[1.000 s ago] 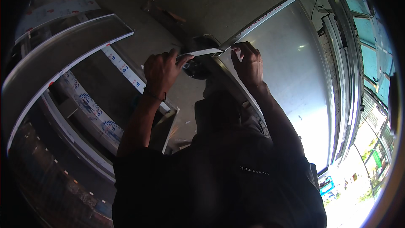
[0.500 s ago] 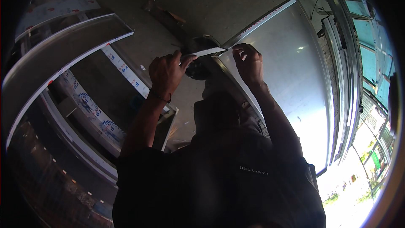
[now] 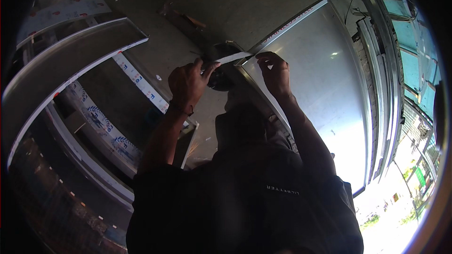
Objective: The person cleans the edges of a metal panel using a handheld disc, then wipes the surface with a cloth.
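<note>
My left hand (image 3: 188, 83) pinches the free end of a thin white strip of protective film (image 3: 230, 58), held taut between thumb and fingers. The strip runs right to the near corner of a large shiny metal sheet (image 3: 320, 80) lying on the floor. My right hand (image 3: 274, 71) rests on that corner, fingertips pressed on the sheet's edge where the strip starts. A dark round object (image 3: 221, 73) lies on the floor under the strip, partly hidden by my hands.
Long bent metal profiles (image 3: 70, 61) with white printed film (image 3: 136, 80) lie at the left. More metal sheets and frames (image 3: 386, 89) stack at the right, beside a bright open doorway (image 3: 405, 197). The concrete floor (image 3: 245, 4) stretches ahead.
My left hand has moved a little right and nearer, keeping the strip pinched. My right hand has stayed on the sheet's corner.
</note>
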Motion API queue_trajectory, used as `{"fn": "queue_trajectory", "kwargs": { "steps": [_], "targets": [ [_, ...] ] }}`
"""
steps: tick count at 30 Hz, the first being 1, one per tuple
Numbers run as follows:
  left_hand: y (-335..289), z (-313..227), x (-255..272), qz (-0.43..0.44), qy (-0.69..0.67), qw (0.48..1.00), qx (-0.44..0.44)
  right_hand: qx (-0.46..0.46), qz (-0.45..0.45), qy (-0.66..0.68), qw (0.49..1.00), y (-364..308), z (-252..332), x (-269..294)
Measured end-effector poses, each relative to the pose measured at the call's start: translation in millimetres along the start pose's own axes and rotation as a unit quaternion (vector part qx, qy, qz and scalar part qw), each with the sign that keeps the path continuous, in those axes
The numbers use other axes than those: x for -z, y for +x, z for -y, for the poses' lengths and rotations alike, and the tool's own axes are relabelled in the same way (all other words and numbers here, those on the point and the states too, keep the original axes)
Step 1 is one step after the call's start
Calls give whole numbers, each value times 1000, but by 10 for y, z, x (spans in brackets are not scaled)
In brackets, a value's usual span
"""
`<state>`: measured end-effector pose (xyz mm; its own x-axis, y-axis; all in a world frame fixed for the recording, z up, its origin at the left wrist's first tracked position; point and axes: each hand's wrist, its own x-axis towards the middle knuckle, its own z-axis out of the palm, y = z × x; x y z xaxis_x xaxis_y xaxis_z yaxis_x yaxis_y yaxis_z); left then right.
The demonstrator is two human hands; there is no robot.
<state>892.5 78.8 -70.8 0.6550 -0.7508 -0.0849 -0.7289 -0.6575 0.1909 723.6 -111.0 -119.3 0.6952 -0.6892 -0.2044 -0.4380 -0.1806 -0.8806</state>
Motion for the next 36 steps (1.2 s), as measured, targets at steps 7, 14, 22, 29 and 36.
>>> {"fn": "queue_trajectory", "kwargs": {
  "steps": [7, 14, 22, 29, 36],
  "targets": [
    [40, -63, -17, 9, -23, 999, 20, -41, 6, -3, 999, 8, 54, 28],
    [84, -130, -31, -1, -48, 998, 27, -38, 4, 30, 999, 38, 16, 24],
    [126, -151, -124, -57, -51, 997, 5, -25, -31, 42, 998, 114, 72, 65],
    [179, -217, -181, -72, -69, 995, 1, -19, -29, 40, 999, 206, 100, 148],
    [296, -390, -83, -42, -83, 996, 10, -7, -65, 20, 998, 285, 101, 300]
  ]
}}
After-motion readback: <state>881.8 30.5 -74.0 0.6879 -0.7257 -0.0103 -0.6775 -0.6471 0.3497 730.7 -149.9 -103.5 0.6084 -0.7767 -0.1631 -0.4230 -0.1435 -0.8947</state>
